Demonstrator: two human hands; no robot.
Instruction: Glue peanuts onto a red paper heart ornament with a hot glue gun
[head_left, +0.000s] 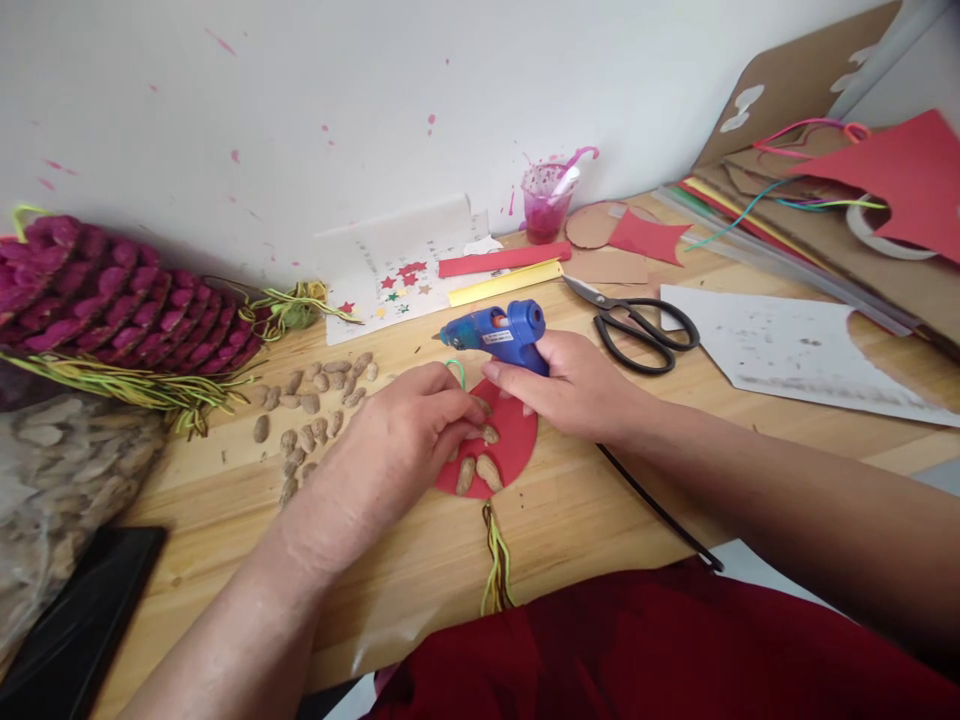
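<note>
A red paper disc [519, 440] lies on the wooden table in front of me, with a yellow, green and dark yarn tassel [495, 560] at its near edge. Several peanuts [488, 472] sit on the disc. My left hand [424, 420] is over its left side, fingers closed together at a peanut [489, 434]; the thumb and fingertips partly hide it. In my right hand [574, 385] is a blue glue gun [510, 335], held above the disc's far edge with its nozzle pointing left. A green loop [456, 372] shows at the disc's far edge.
Loose peanuts [307, 402] are scattered to the left, beside a bag of peanuts [71, 480] and a black phone-like slab [82, 610]. Purple peanut-covered discs [112, 295] lie behind. Scissors [645, 325], a cup of pink paint [546, 205], paper strips [506, 283] and a white sheet [795, 350] lie farther back.
</note>
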